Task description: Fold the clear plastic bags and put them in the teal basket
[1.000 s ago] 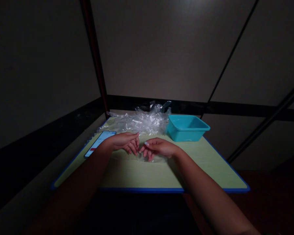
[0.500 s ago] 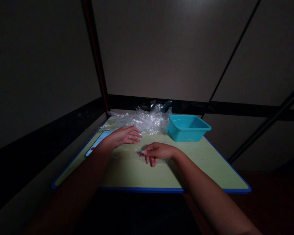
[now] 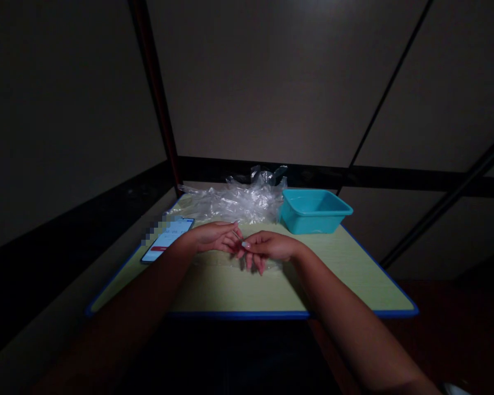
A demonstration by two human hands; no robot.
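My right hand is closed in a pinch, thumb against forefinger, over the middle of the table, its other fingers hanging down. Thin clear plastic film shows below these fingers and seems to be held at one edge. The tips of my left hand meet the right fingertips, thumb and fingers drawn together. What lies between the left fingertips is too small to make out. Behind both hands rests a crumpled heap of clear plastic.
A turquoise plastic basin stands at the back right. At the left edge lies a phone with its screen lit. The pale yellow-green table has a blue rim, with wall panels behind it and to the left.
My left hand has moved right and slightly down, and its spread fingers have drawn together at the right fingertips. My right hand has risen slightly. More of the phone shows.
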